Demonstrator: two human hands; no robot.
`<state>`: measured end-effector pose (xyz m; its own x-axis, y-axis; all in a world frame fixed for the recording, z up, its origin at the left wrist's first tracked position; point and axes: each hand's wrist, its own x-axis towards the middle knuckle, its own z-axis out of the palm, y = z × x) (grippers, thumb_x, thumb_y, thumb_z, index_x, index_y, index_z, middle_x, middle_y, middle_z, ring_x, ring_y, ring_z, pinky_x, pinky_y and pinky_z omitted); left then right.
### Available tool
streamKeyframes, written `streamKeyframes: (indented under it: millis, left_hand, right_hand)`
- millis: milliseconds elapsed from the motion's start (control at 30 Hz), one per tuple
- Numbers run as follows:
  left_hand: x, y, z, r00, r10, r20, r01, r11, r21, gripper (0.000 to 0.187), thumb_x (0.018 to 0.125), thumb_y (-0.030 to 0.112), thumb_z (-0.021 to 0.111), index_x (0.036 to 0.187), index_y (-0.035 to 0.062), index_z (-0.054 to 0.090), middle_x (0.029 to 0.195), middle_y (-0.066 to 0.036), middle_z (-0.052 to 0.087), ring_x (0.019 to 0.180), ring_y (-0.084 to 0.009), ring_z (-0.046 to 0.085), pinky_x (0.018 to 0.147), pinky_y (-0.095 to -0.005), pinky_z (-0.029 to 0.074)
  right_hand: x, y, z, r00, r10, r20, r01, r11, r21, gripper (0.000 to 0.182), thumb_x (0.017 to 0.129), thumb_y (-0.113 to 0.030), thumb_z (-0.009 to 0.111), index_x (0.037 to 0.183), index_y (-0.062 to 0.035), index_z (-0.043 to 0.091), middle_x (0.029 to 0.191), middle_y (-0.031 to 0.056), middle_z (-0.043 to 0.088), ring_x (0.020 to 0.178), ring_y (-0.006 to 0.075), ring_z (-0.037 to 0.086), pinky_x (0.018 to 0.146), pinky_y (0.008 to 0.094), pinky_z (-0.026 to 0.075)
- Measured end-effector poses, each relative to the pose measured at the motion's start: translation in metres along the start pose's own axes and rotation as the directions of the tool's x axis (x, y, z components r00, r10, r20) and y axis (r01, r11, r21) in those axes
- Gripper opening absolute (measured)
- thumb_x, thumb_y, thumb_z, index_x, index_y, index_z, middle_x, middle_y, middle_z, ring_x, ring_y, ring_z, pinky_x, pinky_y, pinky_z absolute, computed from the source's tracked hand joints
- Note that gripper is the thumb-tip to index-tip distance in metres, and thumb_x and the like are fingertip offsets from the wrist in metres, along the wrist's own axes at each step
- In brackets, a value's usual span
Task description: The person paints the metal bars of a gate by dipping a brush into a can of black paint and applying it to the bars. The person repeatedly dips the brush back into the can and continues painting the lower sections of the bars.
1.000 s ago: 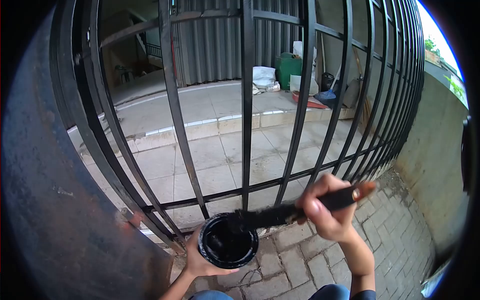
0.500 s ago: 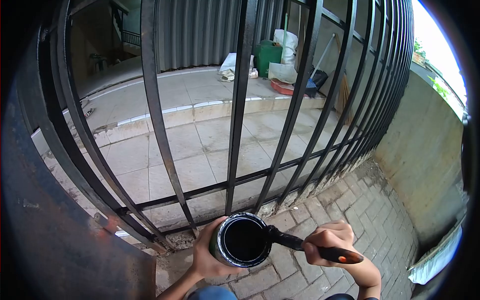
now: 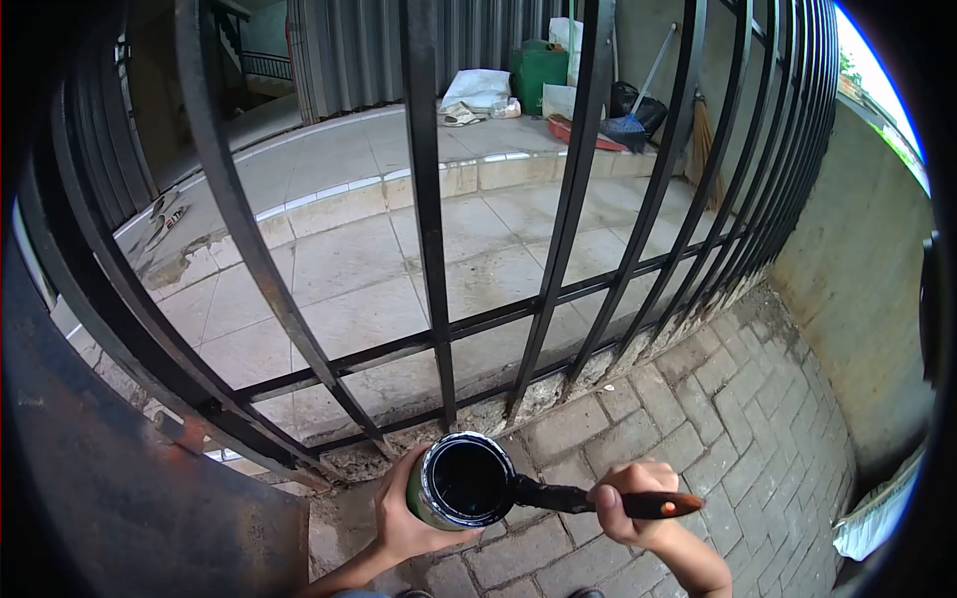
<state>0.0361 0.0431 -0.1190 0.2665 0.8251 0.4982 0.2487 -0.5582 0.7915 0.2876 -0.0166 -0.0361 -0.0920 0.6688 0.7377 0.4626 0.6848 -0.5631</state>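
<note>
My left hand (image 3: 407,518) is wrapped round the side of a paint can (image 3: 431,503) with black paint (image 3: 469,480) inside. The can's open top faces up toward me, its rim smeared with paint. In my right hand (image 3: 635,498) is a paintbrush (image 3: 663,505), gripped by its dark handle with an orange-brown end. The brush lies roughly level, its black-coated head against the can's right rim. Just beyond the can stands a black metal bar fence (image 3: 431,249); one bar left of the can shows brownish worn patches.
Behind the bars are a tiled step (image 3: 379,189), a green bin (image 3: 539,78), a red dustpan (image 3: 588,135) and a broom (image 3: 706,149). Brick paving (image 3: 688,429) runs under my hands. A rusty metal panel (image 3: 150,498) is at left, a concrete wall (image 3: 857,269) at right.
The can and the brush have shifted slightly left in view, the brush still at the rim. My view has turned, so the fence bars appear farther left.
</note>
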Motion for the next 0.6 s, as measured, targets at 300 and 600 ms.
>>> streamKeyframes:
  millis: [300,600]
  left_hand:
    - [-0.026,-0.019,0.008,0.997,0.05,-0.056,-0.044,0.994,0.105,0.094,0.047,0.035,0.09,0.121,-0.0072,0.05,0.114,-0.021,0.059,0.107,-0.0337,0.057,0.093,-0.0414,0.045]
    - [-0.052,-0.023,-0.007,0.996,-0.032,-0.081,0.043,0.989,0.143,0.095,0.046,0.034,0.09,0.121,-0.0086,0.049,0.115,-0.022,0.058,0.105,-0.0343,0.058,0.092,-0.0405,0.045]
  right_hand:
    - [-0.029,0.024,0.007,1.0,-0.003,-0.015,0.002,0.999,-0.049,0.018,0.086,-0.008,0.054,0.071,-0.0045,0.046,0.051,0.0044,0.057,0.039,0.0178,0.055,0.039,0.028,0.046]
    - [-0.045,-0.002,0.039,0.984,-0.18,0.006,0.178,0.974,0.138,0.02,0.077,0.002,0.059,0.065,-0.0063,0.046,0.052,0.0032,0.056,0.038,0.0146,0.053,0.035,0.0241,0.042]
